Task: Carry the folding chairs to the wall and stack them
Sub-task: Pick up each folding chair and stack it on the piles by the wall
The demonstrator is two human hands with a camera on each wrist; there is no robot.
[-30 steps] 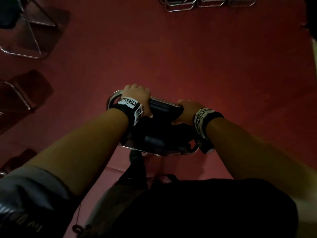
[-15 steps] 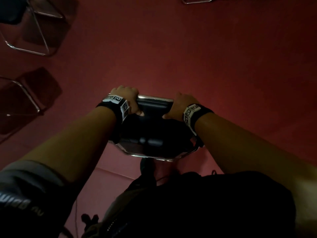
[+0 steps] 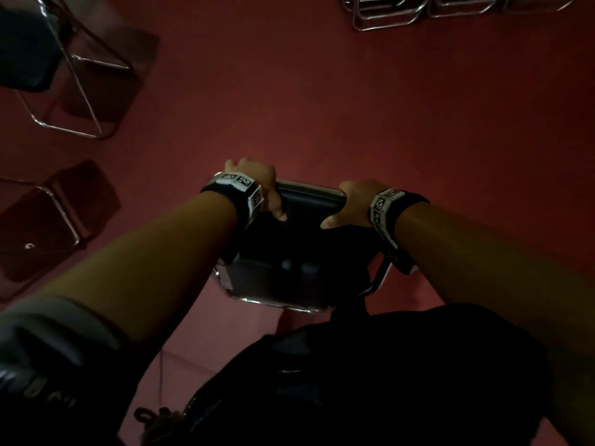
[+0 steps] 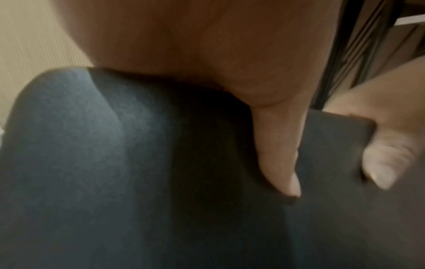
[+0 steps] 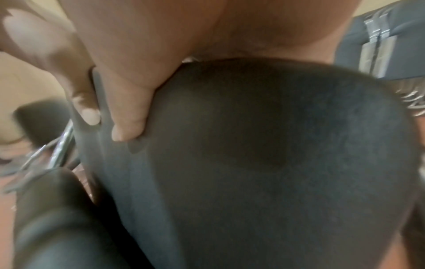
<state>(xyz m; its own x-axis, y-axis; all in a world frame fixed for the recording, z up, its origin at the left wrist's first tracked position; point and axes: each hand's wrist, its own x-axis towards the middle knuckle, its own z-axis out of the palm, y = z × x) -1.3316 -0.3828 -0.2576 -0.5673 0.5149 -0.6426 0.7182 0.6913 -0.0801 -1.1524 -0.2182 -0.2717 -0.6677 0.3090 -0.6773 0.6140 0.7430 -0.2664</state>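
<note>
We are in the carrying step: our left hand (image 3: 257, 181) and right hand (image 3: 355, 201) each grip the top edge of a folded chair (image 3: 299, 252), fingers curled over its chrome rail, thumbs pressed on the dark pad. The chair hangs upright in front of our body, above the red floor (image 3: 354, 107), well short of the stacked chairs (image 3: 386, 14) at the floor's far edge. Next, we judge, we must walk it there and lean it against that stack, keeping both grips firm. The head view alone shows the route and two unfolded chairs (image 3: 64, 72) along the floor's left edge. The left wrist view shows both thumbs (image 4: 282, 154) on the pad; the right wrist view shows chair frames beyond, blurred.
</note>
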